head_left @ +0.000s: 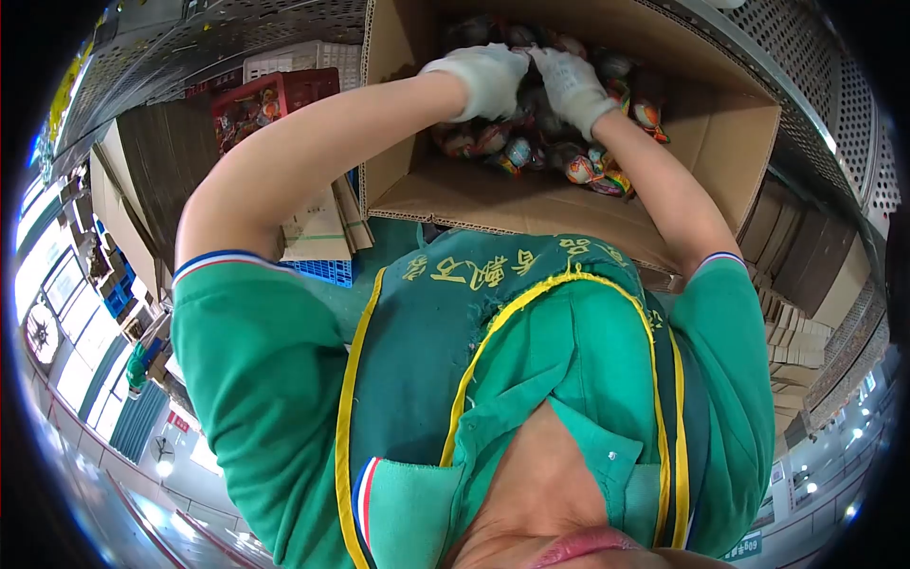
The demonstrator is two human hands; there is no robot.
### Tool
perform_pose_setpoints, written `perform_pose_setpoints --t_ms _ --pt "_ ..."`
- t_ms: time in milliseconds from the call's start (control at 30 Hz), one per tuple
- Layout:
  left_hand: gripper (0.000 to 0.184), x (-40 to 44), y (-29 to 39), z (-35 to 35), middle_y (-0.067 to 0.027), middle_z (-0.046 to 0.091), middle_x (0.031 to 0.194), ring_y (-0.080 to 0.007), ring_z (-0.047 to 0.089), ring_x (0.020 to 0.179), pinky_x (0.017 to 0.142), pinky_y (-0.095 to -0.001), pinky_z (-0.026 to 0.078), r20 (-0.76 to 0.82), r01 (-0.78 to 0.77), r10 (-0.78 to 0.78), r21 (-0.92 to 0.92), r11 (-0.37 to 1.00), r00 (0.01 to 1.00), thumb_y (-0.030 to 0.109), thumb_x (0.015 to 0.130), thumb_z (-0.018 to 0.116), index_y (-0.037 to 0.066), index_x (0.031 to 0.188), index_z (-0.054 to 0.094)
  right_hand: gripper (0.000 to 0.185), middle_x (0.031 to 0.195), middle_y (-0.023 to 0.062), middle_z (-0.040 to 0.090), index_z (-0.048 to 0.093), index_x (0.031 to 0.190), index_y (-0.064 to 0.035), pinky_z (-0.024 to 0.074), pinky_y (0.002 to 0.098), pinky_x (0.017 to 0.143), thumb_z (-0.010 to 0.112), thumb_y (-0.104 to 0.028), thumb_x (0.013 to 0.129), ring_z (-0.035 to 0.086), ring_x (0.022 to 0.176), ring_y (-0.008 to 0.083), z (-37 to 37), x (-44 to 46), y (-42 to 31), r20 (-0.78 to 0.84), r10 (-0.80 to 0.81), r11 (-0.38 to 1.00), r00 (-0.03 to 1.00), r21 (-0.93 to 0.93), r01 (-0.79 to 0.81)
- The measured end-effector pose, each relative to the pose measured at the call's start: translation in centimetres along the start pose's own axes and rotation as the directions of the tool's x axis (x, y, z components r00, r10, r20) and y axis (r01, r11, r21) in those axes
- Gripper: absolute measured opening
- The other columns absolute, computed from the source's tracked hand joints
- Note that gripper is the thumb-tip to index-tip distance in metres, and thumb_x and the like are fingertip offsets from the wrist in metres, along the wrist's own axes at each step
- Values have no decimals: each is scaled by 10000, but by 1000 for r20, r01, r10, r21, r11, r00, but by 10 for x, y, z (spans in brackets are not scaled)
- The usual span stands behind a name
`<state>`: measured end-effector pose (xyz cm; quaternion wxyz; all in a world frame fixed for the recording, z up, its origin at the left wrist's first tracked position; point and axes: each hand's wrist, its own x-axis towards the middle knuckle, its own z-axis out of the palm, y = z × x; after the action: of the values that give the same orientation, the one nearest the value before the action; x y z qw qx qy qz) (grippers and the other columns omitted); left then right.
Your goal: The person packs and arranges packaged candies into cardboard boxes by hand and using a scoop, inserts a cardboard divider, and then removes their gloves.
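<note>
An open cardboard box (445,204) in front of me holds many round items in shiny, printed wrappers (580,171). Both my hands wear white gloves and reach into the box, above the wrapped items. The fingers of my left hand (485,80) are bent and drawn together, with the tips beside those of the other hand. My right hand (572,85) points forward, its thumb and fingers closed near the same spot. Whatever lies between the fingertips is too small and too hidden to make out.
A red crate (327,87) with more wrapped items stands to the left, by a white crate (284,62). Flattened cardboard (175,171) is stacked at the left, and more cardboard (787,237) at the right. Perforated metal panels (791,66) border the box. A blue crate (327,271) sits lower left.
</note>
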<state>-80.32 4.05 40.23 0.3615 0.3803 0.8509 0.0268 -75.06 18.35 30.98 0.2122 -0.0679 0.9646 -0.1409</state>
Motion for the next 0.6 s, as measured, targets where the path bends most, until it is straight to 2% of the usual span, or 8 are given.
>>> perform_pose_setpoints --t_ms 67,133,200,267,400,467,533,600 --pt "366 35 -6 20 -182 616 1037 -313 591 988 821 -389 486 82 56 -63 85 995 995 99 763 550 35 1123 562 446 1056 206 595 568 1086 -23 490 381 786 636 -253 710 603 913 317 27 28 28 13 -102 952 995 291 94" --pt "346 67 -20 57 -191 596 1070 -315 585 994 816 -396 486 51 34 -42 157 987 998 104 780 529 36 1119 556 402 1043 173 609 597 1040 -47 462 379 838 622 -299 727 586 948 304 -38 -3 15 304 158 843 939 455 -289" --pt "328 96 -47 84 -199 577 1104 -318 578 1000 811 -404 486 0 12 -12 243 970 1000 109 798 508 36 1114 549 470 1085 187 590 562 1127 -75 443 397 855 627 -339 743 569 989 323 -48 -26 20 19 180 944 983 279 -178" --pt "306 108 -59 115 -178 621 1041 -321 606 959 803 -396 495 -451 61 -20 75 995 892 69 815 476 44 1105 573 482 1091 177 590 531 1166 -108 440 398 867 602 -343 751 564 998 320 1 -38 38 10 163 973 987 164 -162" --pt "304 120 -53 131 -178 624 1030 -318 615 941 794 -410 495 -366 103 -34 170 980 930 70 821 469 37 1109 562 528 1099 169 587 461 1238 -160 434 405 878 565 -384 771 553 1015 332 27 -13 40 67 297 951 952 68 -301" --pt "293 128 -60 139 -128 614 1079 -287 610 950 824 -403 471 -436 124 -38 169 978 899 157 838 464 175 1099 596 534 1098 168 586 476 1223 -132 438 409 868 578 -391 767 550 1029 327 23 -7 44 48 254 967 966 -3 -254" --pt "268 102 -40 77 -152 639 986 -306 631 872 750 -406 502 -211 84 -66 77 993 975 190 789 517 141 1014 653 573 1098 179 585 435 1262 -108 432 405 874 582 -360 769 547 1041 327 4 -22 43 295 281 947 913 71 -314" --pt "257 81 -13 31 -155 649 945 -309 633 863 744 -410 504 -227 56 -32 100 993 973 202 761 545 132 976 668 512 1118 184 574 480 1218 -84 435 409 871 581 -312 771 549 1038 325 5 -51 45 124 195 980 973 13 -198"
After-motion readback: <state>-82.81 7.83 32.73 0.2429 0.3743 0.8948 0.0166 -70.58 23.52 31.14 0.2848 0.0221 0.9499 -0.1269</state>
